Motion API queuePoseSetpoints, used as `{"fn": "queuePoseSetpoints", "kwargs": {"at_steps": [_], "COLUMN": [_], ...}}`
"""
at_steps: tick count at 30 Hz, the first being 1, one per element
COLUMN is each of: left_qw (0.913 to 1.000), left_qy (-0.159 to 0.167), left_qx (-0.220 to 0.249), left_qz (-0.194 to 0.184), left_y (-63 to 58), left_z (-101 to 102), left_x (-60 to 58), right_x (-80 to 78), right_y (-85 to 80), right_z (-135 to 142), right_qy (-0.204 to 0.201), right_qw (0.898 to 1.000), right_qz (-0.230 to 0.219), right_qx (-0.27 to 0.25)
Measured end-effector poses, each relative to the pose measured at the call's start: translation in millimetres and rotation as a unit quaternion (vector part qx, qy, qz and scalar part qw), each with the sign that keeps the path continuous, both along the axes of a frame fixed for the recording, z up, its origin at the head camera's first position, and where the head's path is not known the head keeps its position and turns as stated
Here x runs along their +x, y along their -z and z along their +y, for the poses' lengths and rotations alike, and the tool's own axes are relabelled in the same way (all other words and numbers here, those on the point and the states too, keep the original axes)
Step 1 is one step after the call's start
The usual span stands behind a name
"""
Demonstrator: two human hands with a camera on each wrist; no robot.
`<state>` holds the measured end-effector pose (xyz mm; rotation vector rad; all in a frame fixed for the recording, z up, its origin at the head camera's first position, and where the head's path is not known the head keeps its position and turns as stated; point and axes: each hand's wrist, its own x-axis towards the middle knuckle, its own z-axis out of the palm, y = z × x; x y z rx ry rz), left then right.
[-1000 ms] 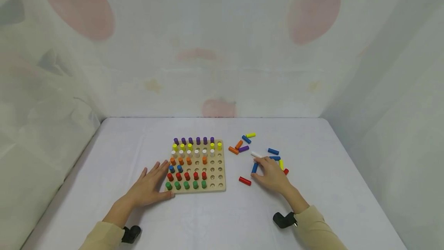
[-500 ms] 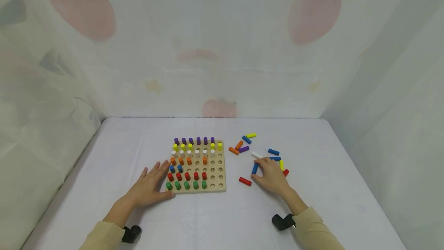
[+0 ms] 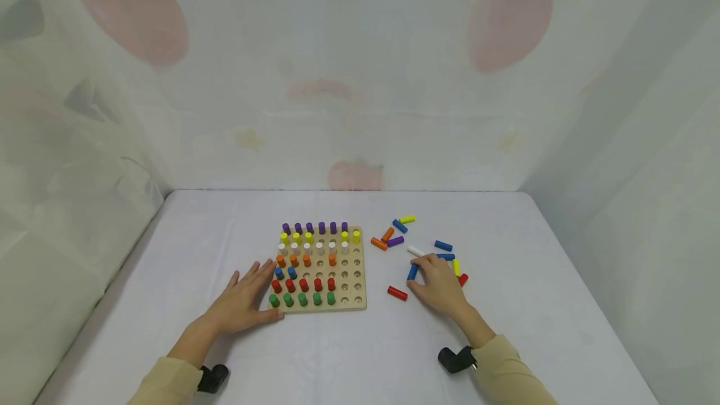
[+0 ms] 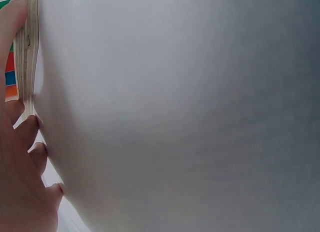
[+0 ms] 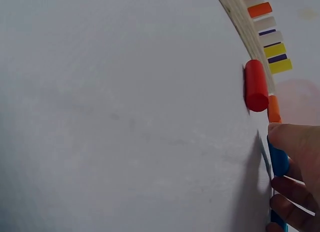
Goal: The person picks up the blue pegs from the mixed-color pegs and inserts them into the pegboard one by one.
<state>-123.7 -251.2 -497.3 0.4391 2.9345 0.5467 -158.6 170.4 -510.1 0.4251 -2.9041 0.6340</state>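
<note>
A wooden pegboard [image 3: 354, 274] bears rows of upright coloured pegs: purple, yellow, white, orange, blue, red and green. My left hand [image 3: 239, 308] lies at its left side, fingers spread and fairly straight, the thumb at the near left corner. In the left wrist view the thumb [image 4: 15, 16] touches the board's edge. Right of the board, my right hand [image 3: 441, 286] pinches a blue peg [image 3: 413, 272] between thumb and index finger. The right wrist view shows that blue peg [image 5: 278, 159] with the thumb at its end. A white peg [image 3: 415, 250] lies just beyond the fingertips.
Loose pegs lie around the right hand: a red peg [image 3: 397, 293] to its left, a blue peg [image 3: 443, 245] behind, a yellow peg [image 3: 456, 267] at its right. Farther back are orange pegs [image 3: 379, 244] and a purple peg [image 3: 395, 240]. A white cloth covers the table [image 3: 337, 361].
The right wrist and sleeve have shifted slightly left. The blue peg at the right fingertips has barely moved. My left hand and the pegboard have stayed where they were.
</note>
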Motion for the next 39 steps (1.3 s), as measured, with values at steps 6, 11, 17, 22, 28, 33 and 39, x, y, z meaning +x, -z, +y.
{"fn": "queuePoseSetpoints", "kwargs": {"at_steps": [6, 11, 17, 22, 28, 33, 39], "left_qw": [1.0, 1.0, 1.0, 1.0, 1.0, 1.0, 1.0], "left_qy": [-0.001, -0.001, -0.001, -0.003, -0.005, -0.005, -0.003], "left_qx": [-0.001, -0.002, -0.001, 0.001, 0.001, -0.001, -0.003], "left_qz": [-0.002, 0.0, 0.0, -0.003, -0.005, -0.007, -0.006], "left_y": [1.5, 2.9, 1.5, 0.5, -0.2, -1.0, -1.0], "left_z": [-0.9, -1.7, -1.4, -0.3, 0.3, 0.6, 0.5], "left_x": [-0.6, -0.6, 0.6, 0.9, 1.5, 1.6, 0.6], "right_x": [0.7, 1.4, 0.4, -0.7, -2.7, -4.9, -6.7], "right_y": [-3.7, -6.2, -6.5, -9.2, -10.3, -14.5, -26.4], "right_z": [-2.5, -5.5, -8.1, -10.2, -13.7, -19.8, -32.0], "right_qy": [0.006, 0.005, 0.001, -0.003, -0.006, -0.003, -0.012], "right_qw": [0.999, 0.998, 0.997, 0.996, 0.995, 0.995, 0.992], "right_qz": [-0.031, -0.052, -0.054, -0.054, -0.06, -0.057, -0.069], "right_qx": [-0.025, -0.045, -0.05, -0.068, -0.079, -0.084, -0.108]}}
